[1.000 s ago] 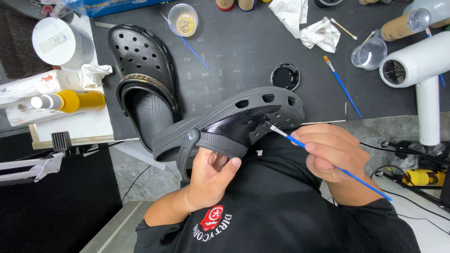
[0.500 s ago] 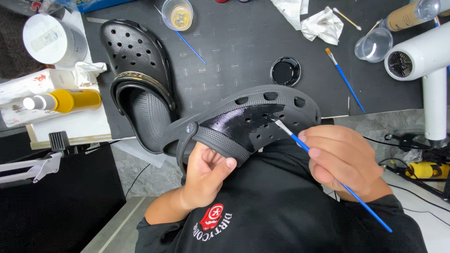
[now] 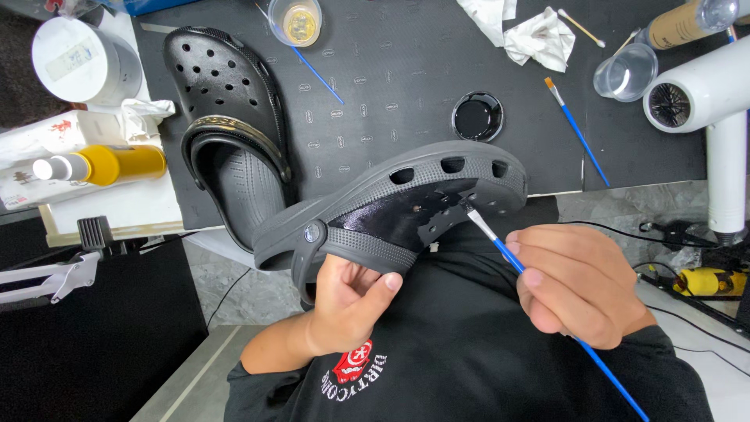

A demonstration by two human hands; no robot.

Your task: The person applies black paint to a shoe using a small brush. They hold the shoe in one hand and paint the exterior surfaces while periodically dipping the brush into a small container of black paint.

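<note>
Brush tip (image 3: pixel 473 215) has slid further along the held clog (image 3: pixel 406 207).
Clog's toe points right; left hand (image 3: pixel 348 301) fingers grip its heel, right hand (image 3: pixel 578 285) fingers pinch the paintbrush (image 3: pixel 547 305).

Bright, even overhead light, soft shadows, glare on wet black paint, sharp focus, slight wide-angle bending at edges.

One head-worn view looks steeply down, close over both hands, onto the black mat (image 3: pixel 406 94).

I see two bare hands, the left hand (image 3: pixel 344 301) and the right hand (image 3: pixel 582 285). Below them is a black shirt (image 3: pixel 461 352) with a small red and white badge (image 3: pixel 353 366)
</note>
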